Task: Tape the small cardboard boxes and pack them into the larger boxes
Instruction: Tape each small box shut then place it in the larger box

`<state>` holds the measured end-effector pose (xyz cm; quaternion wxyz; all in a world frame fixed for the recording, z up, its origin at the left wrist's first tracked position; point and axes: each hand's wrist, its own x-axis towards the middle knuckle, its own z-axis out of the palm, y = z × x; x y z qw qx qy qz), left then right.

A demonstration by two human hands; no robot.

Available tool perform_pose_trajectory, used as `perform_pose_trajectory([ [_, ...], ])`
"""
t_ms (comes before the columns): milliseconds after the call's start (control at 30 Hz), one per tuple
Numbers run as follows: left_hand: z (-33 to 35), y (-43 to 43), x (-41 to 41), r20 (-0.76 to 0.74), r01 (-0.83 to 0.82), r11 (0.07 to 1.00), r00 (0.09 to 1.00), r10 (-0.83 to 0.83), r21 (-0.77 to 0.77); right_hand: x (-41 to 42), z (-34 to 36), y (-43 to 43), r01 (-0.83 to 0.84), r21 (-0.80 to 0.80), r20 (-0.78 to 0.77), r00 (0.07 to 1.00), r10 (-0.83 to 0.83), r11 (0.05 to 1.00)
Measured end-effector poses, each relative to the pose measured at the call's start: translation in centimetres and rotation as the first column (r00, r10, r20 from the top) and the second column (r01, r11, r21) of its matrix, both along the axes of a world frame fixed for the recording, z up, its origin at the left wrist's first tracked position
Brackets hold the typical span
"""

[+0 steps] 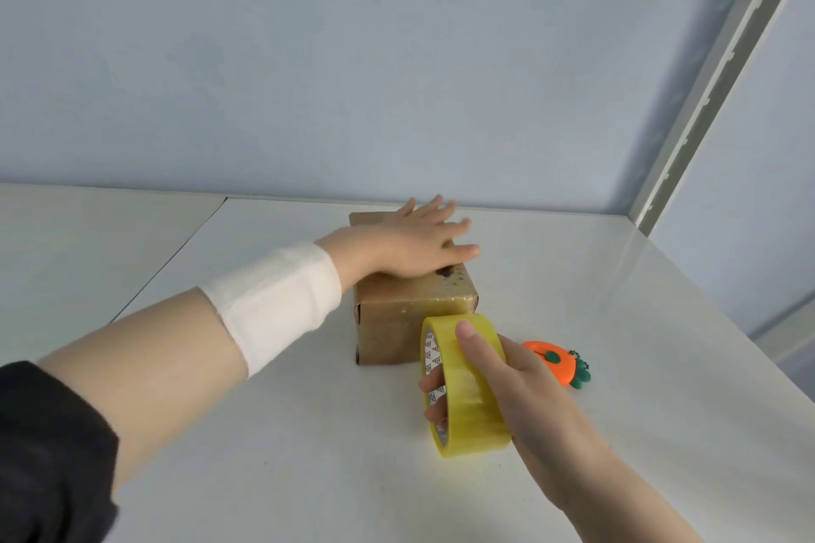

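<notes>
Now left hand [416, 243] flat atop box [410, 317]; right hand [520, 384] grips tape roll [467, 388].

A single wide-angle view looks out from the person's head, facing forward and down across the white tabletop [639, 388] toward the pale blue wall [308, 57] at its far edge. A metal shelf upright [714, 71] slants along the right side. The camera sits close: both forearms enter from the bottom corners, and the left hand [410, 247], flat on the small cardboard box [388, 331], and the right hand [529, 384], gripping the tape roll [467, 388], fill the lower middle.
</notes>
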<state>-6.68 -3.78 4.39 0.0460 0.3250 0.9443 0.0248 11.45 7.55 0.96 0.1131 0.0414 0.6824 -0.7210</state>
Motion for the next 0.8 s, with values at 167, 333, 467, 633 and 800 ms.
perform_pose_trajectory([
  [167,0.4,-0.2,2.7,-0.043,0.079,0.995,0.996,-0.076,0.058,0.0,0.0,0.0,-0.004,-0.013,-0.002,1.000,0.004,1.000],
  [333,-0.1,0.3,5.3,0.045,0.201,0.980,0.979,-0.200,-0.010,-0.1,-0.1,-0.3,0.007,-0.032,-0.014,1.000,-0.008,0.999],
  [467,0.2,0.1,5.5,0.008,0.239,0.971,0.971,-0.240,0.016,0.0,0.0,-0.4,0.015,-0.047,-0.007,1.000,-0.015,0.999],
  [633,0.4,0.2,5.3,0.051,0.261,0.965,0.964,-0.260,-0.010,0.1,0.0,-0.5,0.035,-0.035,-0.010,0.999,-0.035,0.999],
  [800,-0.3,-1.0,3.9,0.075,0.083,0.996,0.994,-0.084,0.019,0.2,0.1,-0.5,0.044,-0.016,-0.007,0.999,-0.044,0.999],
])
